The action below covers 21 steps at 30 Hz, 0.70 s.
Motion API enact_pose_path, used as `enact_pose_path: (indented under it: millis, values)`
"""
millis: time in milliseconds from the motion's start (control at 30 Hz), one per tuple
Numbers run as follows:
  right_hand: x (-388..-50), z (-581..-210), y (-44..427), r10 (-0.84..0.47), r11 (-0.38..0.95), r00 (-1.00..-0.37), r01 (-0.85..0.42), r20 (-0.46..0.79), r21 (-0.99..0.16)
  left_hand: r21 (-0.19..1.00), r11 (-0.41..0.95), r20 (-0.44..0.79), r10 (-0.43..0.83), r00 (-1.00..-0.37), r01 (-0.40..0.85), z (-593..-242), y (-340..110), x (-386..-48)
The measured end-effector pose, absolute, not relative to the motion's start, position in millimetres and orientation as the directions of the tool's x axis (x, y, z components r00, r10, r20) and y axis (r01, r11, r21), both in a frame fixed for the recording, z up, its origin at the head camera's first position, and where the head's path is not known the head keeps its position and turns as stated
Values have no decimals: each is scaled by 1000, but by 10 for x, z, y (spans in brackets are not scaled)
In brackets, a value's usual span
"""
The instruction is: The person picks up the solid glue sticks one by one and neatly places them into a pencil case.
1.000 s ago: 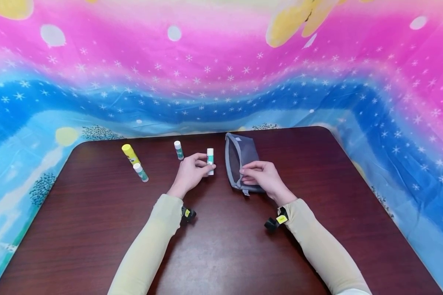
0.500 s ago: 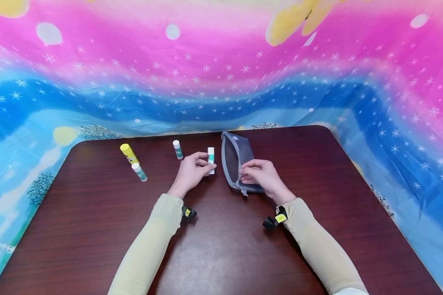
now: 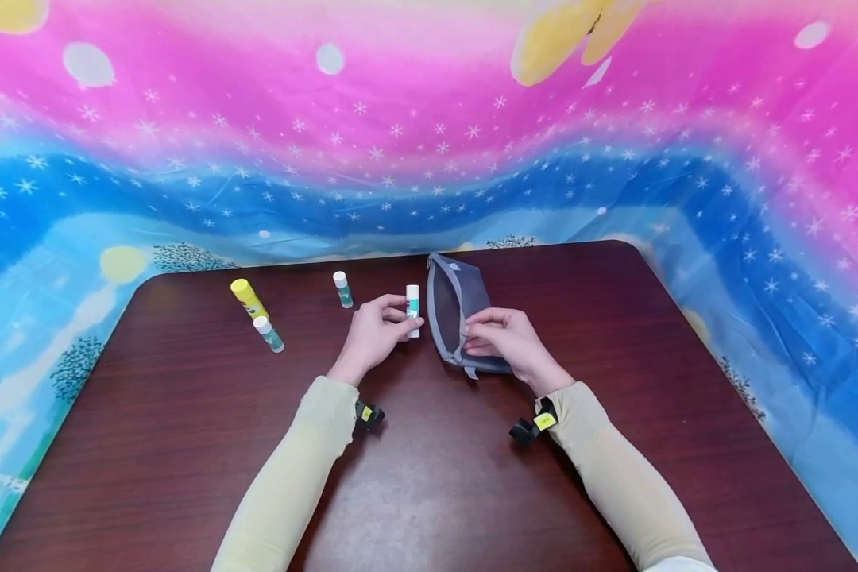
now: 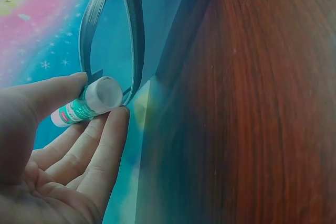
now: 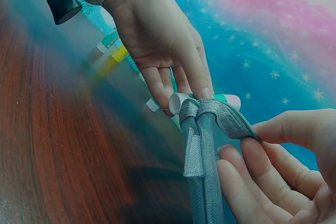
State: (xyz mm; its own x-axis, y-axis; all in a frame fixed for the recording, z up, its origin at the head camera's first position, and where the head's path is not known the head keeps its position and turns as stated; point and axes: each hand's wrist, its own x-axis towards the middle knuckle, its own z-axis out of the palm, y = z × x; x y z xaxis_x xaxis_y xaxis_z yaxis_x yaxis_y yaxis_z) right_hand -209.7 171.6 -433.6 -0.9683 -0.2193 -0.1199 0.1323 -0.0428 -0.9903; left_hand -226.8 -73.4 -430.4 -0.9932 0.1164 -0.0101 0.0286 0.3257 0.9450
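Observation:
Between thumb and fingers, my left hand [image 3: 373, 335] pinches a white and green glue stick [image 3: 413, 310], roughly upright and just left of the pouch's mouth. The left wrist view shows the same glue stick [image 4: 86, 103] with one white end facing the camera and the pouch's opening behind it. My right hand [image 3: 508, 342] pinches the zippered edge of the grey pouch [image 3: 475, 290], whose mouth gapes toward the left. In the right wrist view, thumb and fingers grip the zipper edge [image 5: 236, 124]. The pouch's inside looks dark; its contents cannot be made out.
At the left of the brown table [image 3: 415, 485] a yellow glue stick [image 3: 247, 298] stands behind a white and green one [image 3: 268, 334]. Another white and green glue stick [image 3: 342, 290] stands near the far edge. A colourful cloth [image 3: 372, 159] hangs behind the table.
The left hand and its glue stick have shifted slightly right. The pouch, still held by the right hand, has moved a little left, narrowing the gap. The head view has shifted slightly.

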Motion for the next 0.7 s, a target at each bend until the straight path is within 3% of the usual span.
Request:
enact_pose_path:
  millis: [400,700]
  values:
    - [-2098,-4394,1678,-224,-26,-967,133,-124,-991,957,291,-9,80,-997,14,-4326,-650,-2345]
    - [-2092,-4413,1645,-232,-17,-965,132,-124,-991,968,244,-76,88,-993,-53,-4316,-569,-2457]
